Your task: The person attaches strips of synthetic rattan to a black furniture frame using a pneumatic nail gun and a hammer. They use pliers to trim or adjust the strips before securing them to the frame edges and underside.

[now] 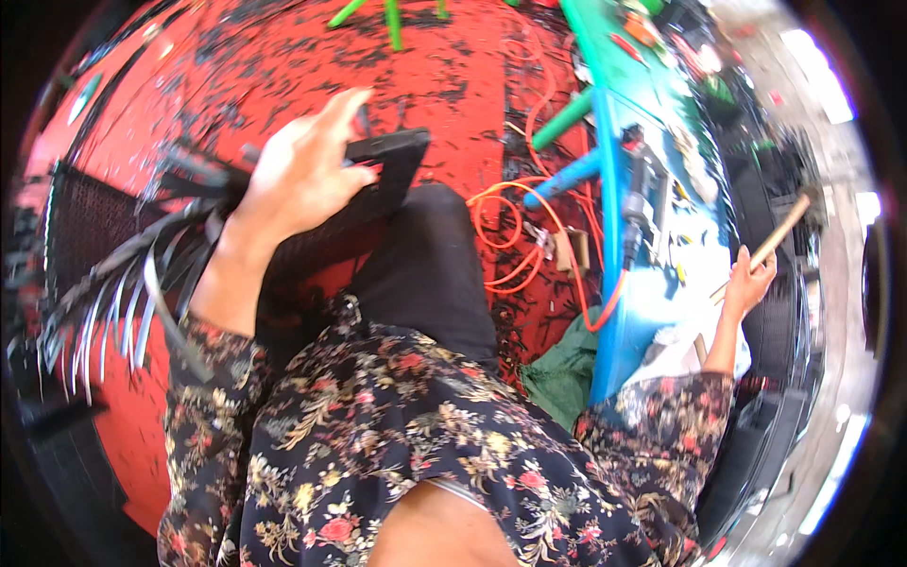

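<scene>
My left hand is over a black woven piece lying across my lap, its fingers stretched out and thumb apart. The hand is slightly blurred, and I cannot tell whether it touches the piece's flat black edge. Long loose black strips fan out from the piece on the left. Off to the right, my right hand grips the wooden handle of a hammer above the blue table side. Its dark head points away from me and is blurred.
A blue and green plastic table stands on my right, with a black power tool and small items on it. An orange cord loops beside it. Black scraps litter the red floor covering. A green cloth lies beneath the table edge.
</scene>
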